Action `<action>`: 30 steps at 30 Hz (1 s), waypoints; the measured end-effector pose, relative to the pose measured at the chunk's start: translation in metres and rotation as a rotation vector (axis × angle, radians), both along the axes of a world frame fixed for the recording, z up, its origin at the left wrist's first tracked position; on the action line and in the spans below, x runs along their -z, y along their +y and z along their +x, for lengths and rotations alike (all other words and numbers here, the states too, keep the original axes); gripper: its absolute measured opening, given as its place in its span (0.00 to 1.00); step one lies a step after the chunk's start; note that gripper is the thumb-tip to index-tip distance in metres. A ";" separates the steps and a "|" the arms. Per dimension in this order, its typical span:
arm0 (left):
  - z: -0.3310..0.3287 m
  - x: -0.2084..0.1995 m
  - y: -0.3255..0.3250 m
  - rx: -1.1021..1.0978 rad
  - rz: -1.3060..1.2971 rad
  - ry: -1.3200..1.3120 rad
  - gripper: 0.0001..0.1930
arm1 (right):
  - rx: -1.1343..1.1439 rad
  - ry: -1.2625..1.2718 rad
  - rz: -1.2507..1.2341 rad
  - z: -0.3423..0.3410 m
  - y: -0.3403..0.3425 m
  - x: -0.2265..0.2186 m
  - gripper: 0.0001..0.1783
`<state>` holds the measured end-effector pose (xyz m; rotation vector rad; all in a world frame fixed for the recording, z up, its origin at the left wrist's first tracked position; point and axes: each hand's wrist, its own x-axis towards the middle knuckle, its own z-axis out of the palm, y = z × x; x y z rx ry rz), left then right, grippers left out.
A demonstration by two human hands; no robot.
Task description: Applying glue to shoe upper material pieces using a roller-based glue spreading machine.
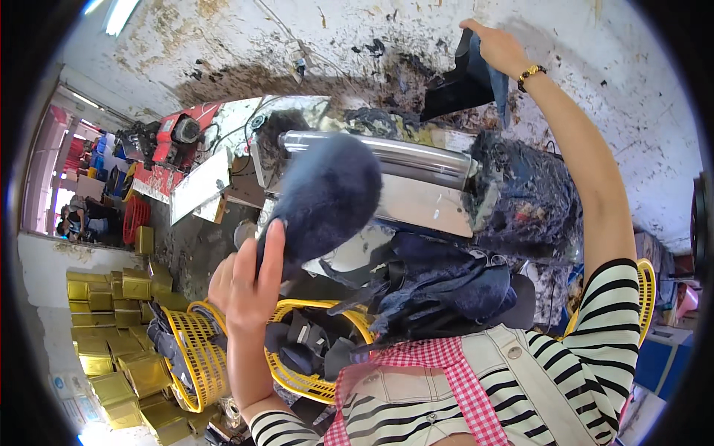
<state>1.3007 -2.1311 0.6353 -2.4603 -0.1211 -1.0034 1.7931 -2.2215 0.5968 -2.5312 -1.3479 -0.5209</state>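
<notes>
Raised at the left, my left hand [249, 279] is closed on the narrow end of a dark blue, fuzzy piece of material [331, 193] with a rounded end. The fuzzy piece is slightly blurred and lies across the view of a shiny metal roller [387, 151]. My right hand [503, 50] reaches far up at the right, near the wall. Its fingers pinch the top of a black and blue flat piece [462, 85], which hangs down bent. Below the roller, close to my body, lies a heap of dark blue fluffy material [442, 290].
Yellow plastic baskets [197, 364] with dark pieces stand at the lower left. Stacked gold-coloured tins [111, 349] fill the far left. A lint-covered cylinder [528, 197] adjoins the roller's right end. A red machine [175, 137] stands further back, before a stained white wall [617, 82].
</notes>
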 end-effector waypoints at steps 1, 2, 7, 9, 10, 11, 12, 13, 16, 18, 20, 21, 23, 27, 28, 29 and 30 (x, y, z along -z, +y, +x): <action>0.001 -0.004 -0.009 -0.015 0.100 -0.020 0.14 | -0.031 -0.025 0.010 0.013 -0.006 0.005 0.27; -0.003 -0.001 -0.022 -0.012 0.107 0.002 0.13 | -0.087 -0.043 0.029 0.009 0.001 0.001 0.26; 0.001 0.164 -0.107 0.227 -0.712 0.437 0.31 | -0.070 0.012 -0.023 0.017 0.010 -0.008 0.13; 0.001 0.191 -0.110 0.364 -1.266 0.515 0.31 | -0.166 -0.015 -0.019 -0.008 0.009 -0.026 0.12; 0.004 0.201 -0.102 0.418 -1.535 0.380 0.28 | -0.252 -0.061 0.017 -0.013 0.007 -0.028 0.12; 0.008 0.200 -0.094 0.189 -1.487 0.218 0.24 | -0.253 -0.059 0.002 -0.012 0.007 -0.023 0.12; 0.012 0.201 -0.090 -0.116 -1.392 0.102 0.23 | -0.279 -0.051 0.064 -0.012 0.008 -0.019 0.09; 0.015 0.208 -0.081 -0.305 -1.168 -0.013 0.25 | -0.308 -0.047 0.132 -0.013 0.010 -0.016 0.10; 0.024 0.226 -0.063 -0.497 -1.569 0.347 0.34 | -0.162 0.018 -0.124 0.025 0.010 0.000 0.13; 0.014 0.239 -0.060 -0.370 -1.601 0.198 0.31 | -0.146 0.067 -0.136 0.001 0.025 0.001 0.12; 0.008 0.229 -0.066 -0.317 -1.702 0.170 0.19 | -0.154 0.056 -0.105 0.005 0.020 0.011 0.11; -0.001 0.221 -0.069 -0.225 -1.604 0.200 0.15 | -0.145 0.047 -0.099 0.012 0.017 0.011 0.11; -0.006 0.188 -0.065 0.041 -1.513 0.113 0.11 | -0.197 0.012 -0.096 0.025 0.009 0.014 0.11; 0.033 0.127 -0.004 0.028 -1.673 0.206 0.12 | -0.194 -0.010 -0.156 0.007 0.025 0.010 0.10; 0.043 0.130 0.011 0.029 -1.741 0.235 0.12 | -0.169 -0.011 -0.172 -0.011 0.033 0.010 0.09; 0.052 0.135 0.022 0.034 -1.810 0.271 0.13 | -0.139 -0.009 -0.190 -0.021 0.040 0.015 0.09; 0.058 0.145 0.031 -0.004 -1.932 0.189 0.14 | -0.145 -0.042 -0.263 -0.024 0.049 0.021 0.07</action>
